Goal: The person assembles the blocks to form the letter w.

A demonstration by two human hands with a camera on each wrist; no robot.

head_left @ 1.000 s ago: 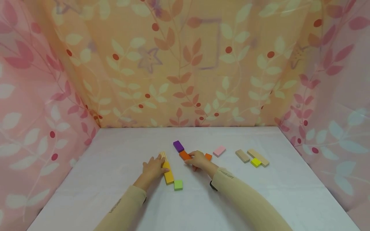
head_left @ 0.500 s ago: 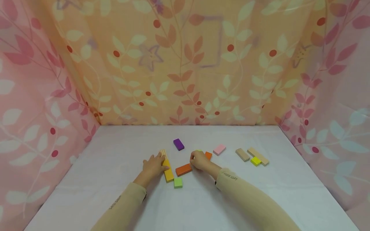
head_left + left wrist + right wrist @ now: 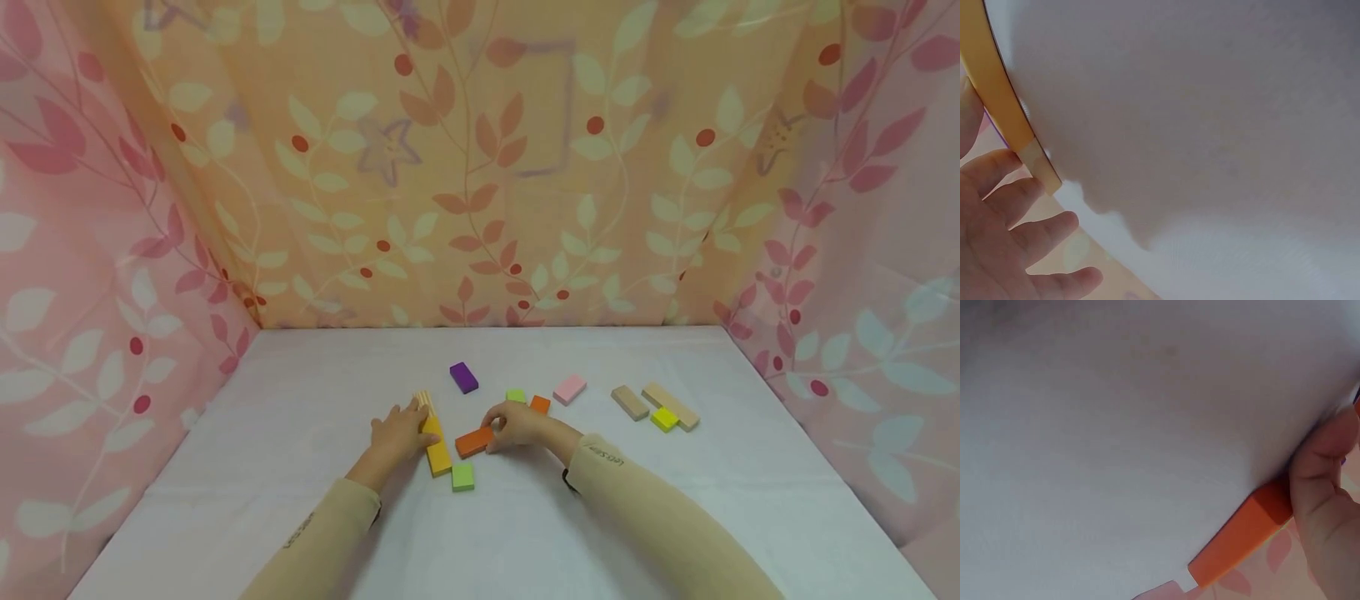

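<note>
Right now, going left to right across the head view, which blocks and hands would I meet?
Left hand, amber block, nearer orange block, right hand, pink block, short wooden block, bright yellow block; overlapping ones omitted.

The left hand (image 3: pixel 397 432) rests on a long block (image 3: pixel 438 459), a square block (image 3: pixel 462 478) by its near end. A gripped block (image 3: pixel 473 442) lies rightward, its right end in the right hand (image 3: pixel 521 425), the rearmost block (image 3: pixel 464 378) behind it. Over to the right, past an outlying block (image 3: pixel 570 389), I see a short plank (image 3: pixel 629 402) left of a longer plank (image 3: pixel 672 407), whose near side meets a little block (image 3: pixel 663 419).
</note>
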